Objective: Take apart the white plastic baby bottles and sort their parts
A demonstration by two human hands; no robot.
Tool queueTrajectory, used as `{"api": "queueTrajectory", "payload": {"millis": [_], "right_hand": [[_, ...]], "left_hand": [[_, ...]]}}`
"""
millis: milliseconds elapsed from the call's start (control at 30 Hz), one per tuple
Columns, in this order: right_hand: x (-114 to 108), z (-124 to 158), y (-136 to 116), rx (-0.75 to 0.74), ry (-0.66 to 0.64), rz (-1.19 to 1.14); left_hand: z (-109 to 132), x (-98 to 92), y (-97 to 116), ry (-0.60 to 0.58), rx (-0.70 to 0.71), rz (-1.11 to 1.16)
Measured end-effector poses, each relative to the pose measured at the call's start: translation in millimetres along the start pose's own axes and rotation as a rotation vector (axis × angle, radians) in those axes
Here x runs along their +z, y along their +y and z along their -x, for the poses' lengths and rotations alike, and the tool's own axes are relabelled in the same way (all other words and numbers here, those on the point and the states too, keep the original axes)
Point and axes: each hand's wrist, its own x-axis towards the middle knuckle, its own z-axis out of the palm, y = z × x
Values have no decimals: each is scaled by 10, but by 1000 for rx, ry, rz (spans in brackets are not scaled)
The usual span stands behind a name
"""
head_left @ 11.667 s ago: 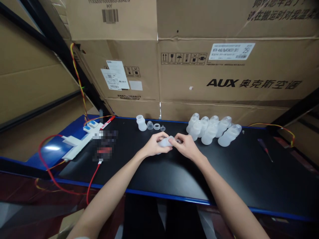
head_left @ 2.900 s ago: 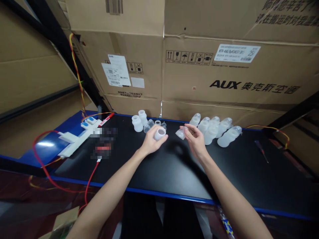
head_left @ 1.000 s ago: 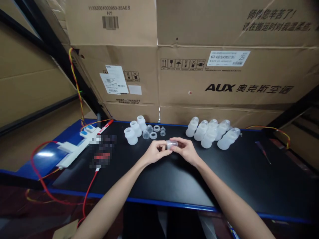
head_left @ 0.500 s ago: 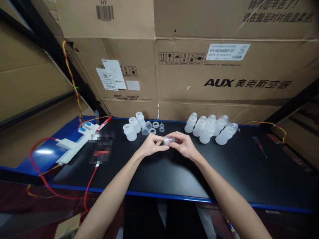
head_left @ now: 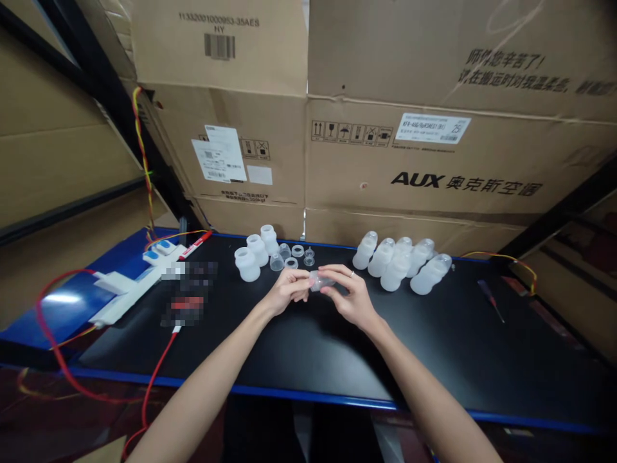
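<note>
Over the middle of the dark tabletop, both of my hands meet around a small clear bottle cap. My left hand pinches its left end, thumb and fingertips pressed close together there. From the other side my right hand grips it between thumb and fingers. A whitish part shows inside the cap, but fingers hide most of it. Just beyond my left hand lie two more clear caps, two collar rings and clear bottle nipples. Three open white baby bottles stand behind and left of them.
Several capped baby bottles stand together at the back right. A screwdriver lies farther right. On the left are a power strip, a red marker and a red cable. Large cardboard boxes rise behind the table.
My left hand has turned, and its fingers now close over the cap's left end. My right hand keeps its hold. The view has shifted slightly.
</note>
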Motion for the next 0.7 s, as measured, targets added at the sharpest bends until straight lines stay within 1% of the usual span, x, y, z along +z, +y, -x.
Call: {"api": "queueTrajectory", "payload": {"millis": [67, 167, 267, 367, 433, 500, 600, 700], "right_hand": [[0, 19, 19, 22, -6, 34], [6, 57, 49, 122, -52, 87], [4, 84, 59, 210, -104, 185], [-10, 90, 52, 267, -106, 232], [-15, 92, 50, 311, -82, 201], [-10, 96, 55, 345, -64, 157], [15, 105, 72, 326, -57, 146], [42, 112, 86, 245, -43, 221]], "left_hand": [[-9, 48, -27, 43, 36, -35], [-17, 114, -25, 95, 91, -108], [-18, 159, 4, 127, 94, -122], [-9, 170, 37, 96, 123, -133], [-2, 159, 45, 63, 150, -172], [1, 140, 34, 64, 133, -204], [-11, 119, -11, 97, 73, -163], [-36, 128, -58, 141, 42, -74]]}}
